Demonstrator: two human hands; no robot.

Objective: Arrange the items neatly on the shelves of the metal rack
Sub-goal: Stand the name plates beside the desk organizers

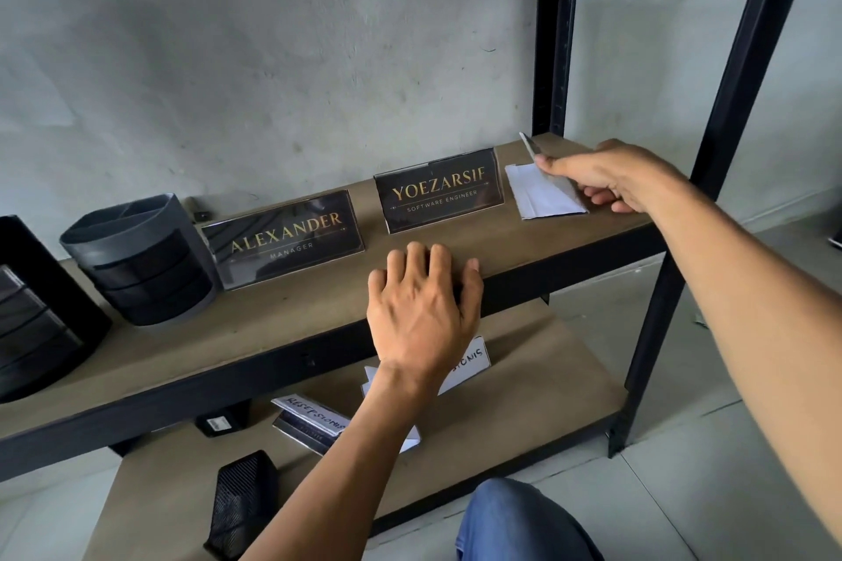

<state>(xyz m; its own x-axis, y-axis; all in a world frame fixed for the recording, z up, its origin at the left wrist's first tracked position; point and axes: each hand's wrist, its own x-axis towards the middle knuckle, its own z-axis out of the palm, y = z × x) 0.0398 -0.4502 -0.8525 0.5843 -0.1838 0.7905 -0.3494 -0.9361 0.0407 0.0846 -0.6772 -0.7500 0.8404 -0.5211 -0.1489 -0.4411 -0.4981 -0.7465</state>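
The metal rack [747, 114] carries an upper shelf [282, 323]. The left hand [423, 310] rests on its front edge, fingers [417, 260] spread, relaxed and holding nothing. Left of those fingers stands the ALEXANDER nameplate [282, 237], and just beyond them the YOEZARSIF nameplate [439, 189]. Further right, the right hand [610, 178] pinches a folded white paper card [542, 200] near its top fold, and the card's base seems to rest on the shelf. The card looks light, limp and easily creased, so a gentle pinch at the fold should suit.
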